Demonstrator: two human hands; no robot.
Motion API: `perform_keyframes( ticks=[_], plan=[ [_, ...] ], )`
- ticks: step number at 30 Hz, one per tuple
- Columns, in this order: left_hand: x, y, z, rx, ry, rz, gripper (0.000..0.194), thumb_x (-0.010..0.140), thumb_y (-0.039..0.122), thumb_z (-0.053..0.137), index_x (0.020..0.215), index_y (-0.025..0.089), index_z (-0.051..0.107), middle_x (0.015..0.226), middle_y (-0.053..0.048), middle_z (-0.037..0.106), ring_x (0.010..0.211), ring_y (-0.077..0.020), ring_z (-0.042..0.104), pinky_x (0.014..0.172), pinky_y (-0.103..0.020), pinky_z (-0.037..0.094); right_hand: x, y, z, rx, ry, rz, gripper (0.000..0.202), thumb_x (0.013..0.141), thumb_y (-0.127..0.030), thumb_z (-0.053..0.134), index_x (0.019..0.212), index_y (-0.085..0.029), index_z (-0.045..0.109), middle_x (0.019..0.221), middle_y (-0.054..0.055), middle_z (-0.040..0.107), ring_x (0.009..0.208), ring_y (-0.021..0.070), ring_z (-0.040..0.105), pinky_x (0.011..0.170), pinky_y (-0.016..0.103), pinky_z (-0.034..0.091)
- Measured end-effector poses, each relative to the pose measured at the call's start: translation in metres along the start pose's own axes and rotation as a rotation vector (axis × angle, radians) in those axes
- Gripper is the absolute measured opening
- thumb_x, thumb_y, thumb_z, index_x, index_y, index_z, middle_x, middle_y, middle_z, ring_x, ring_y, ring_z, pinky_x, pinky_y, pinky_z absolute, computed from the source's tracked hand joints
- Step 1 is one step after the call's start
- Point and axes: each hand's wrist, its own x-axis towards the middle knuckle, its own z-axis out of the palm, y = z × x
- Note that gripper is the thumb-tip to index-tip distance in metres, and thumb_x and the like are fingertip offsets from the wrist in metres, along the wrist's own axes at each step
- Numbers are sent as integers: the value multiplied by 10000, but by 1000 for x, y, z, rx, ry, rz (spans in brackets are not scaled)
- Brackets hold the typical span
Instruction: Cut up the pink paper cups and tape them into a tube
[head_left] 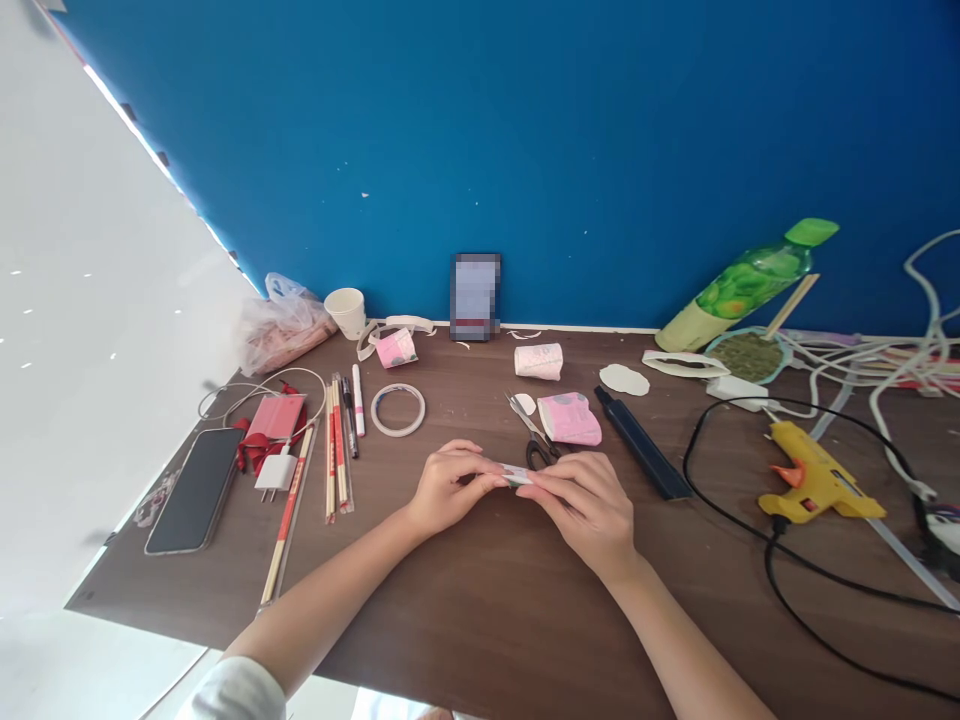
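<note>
Between my two hands, above the middle of the brown table, is a small strip of patterned paper (516, 475), whitish with pink and dark green. My left hand (455, 482) pinches its left end between thumb and fingers. My right hand (589, 505) pinches the right end, and its fingers hide part of the piece. Just beyond my right hand lie scissors (534, 430) with black handles, partly covered by the hand. A flattened pink paper cup piece (570, 418) and a small white paper disc (524, 404) are beside the scissors.
A yellow glue gun (821, 475) with a black cord lies right, near a dark blue folded case (641, 445) and a green-capped bottle (739, 285). Left are a tape roll (397, 410), wrapped chopsticks (337, 450), a phone (196, 490) and a paper cup (346, 312).
</note>
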Motion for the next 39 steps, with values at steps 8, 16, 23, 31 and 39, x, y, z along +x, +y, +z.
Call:
perform_keyframes(
  ticks=[8,16,23,31,39],
  plan=[
    [-1,3,-1,-2,21,-25,202,835,340,584,751,201,705,748,-33,740,625,-130,653,839,-333,496,-2,2,1,216,-49,93,204,707,-167,732,881,-240,656,746,26,685,687,188,627,667,379,507],
    [2,10,-3,-113,-49,-104,251,784,311,644,993,173,665,896,-78,728,817,-179,662,777,-305,503,-2,-3,4,249,-46,127,229,726,-90,692,890,-247,663,725,13,674,637,163,603,641,361,492],
    [6,10,-2,-189,-70,-107,158,785,311,652,732,166,688,764,-63,738,684,-155,668,836,-335,459,-1,-8,-2,499,-122,498,156,833,-335,583,911,-236,676,731,36,684,736,189,620,693,330,503],
    [4,9,-2,-252,-103,-229,236,762,389,658,689,170,705,720,-56,725,675,-149,624,783,-313,470,-5,1,3,755,-222,660,149,760,-364,672,769,-220,711,696,31,632,668,160,591,610,282,488],
    [7,12,-6,-522,-167,-613,377,658,491,709,685,117,680,658,-44,659,586,-121,565,554,-230,441,-1,-5,-1,640,-229,537,128,807,-325,626,823,-241,721,751,33,682,701,164,638,621,267,529]
  ],
)
